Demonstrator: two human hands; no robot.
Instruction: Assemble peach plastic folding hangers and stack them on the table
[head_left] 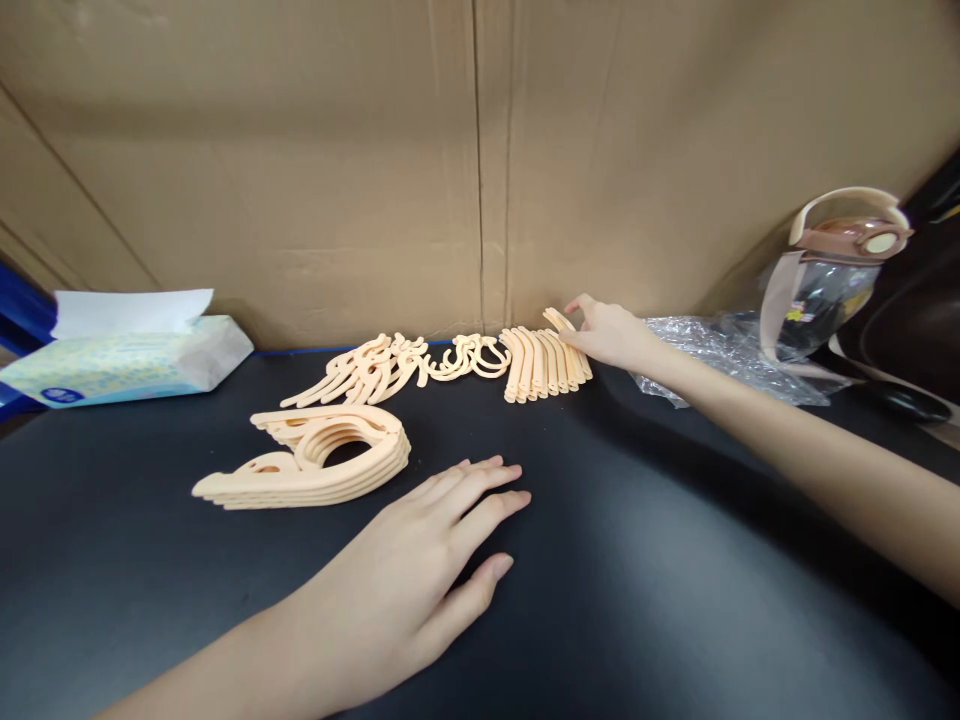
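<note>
My left hand (442,545) lies open on the black table, palm down with the fingers spread, and holds nothing. At the back, my right hand (604,330) has its thumb and index finger closed round the end of a cream plastic hanger arm (556,319), tilted up from its row. Beside it several like curved hanger arms (536,362) lie side by side. Further left are a cluster of cream hooks (476,355) and a heap of other curved hanger pieces (360,370). A neat stack of folded cream hangers (367,470) sits just beyond my left hand.
A tissue pack (127,358) with a sheet sticking out stands at the left. Crumpled clear plastic wrap (720,350) lies to the right, by a clear water bottle (821,300) with a strap. A cardboard wall (360,170) closes off the back.
</note>
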